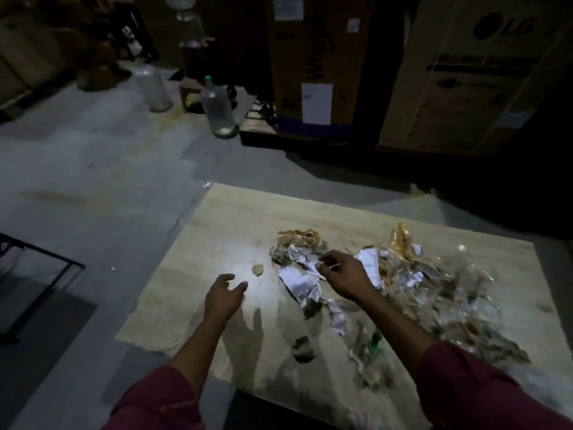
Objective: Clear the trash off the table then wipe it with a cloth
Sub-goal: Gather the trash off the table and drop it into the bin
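Head view: the trash (403, 283) sprawls across the right half of the bench (223, 218). The right hand (342, 273), nearer it at frame centre, pinches a thin white scrap; the left hand (223, 297) hovers open, empty, left of the pile.

The pale wooden table (217, 225) ran off the frame at five o'clock; dim brown cardboard boxes (465, 72) were cropped at twelve.

Dim grey floor (93, 169), stacked cardboard boxes (465, 88)
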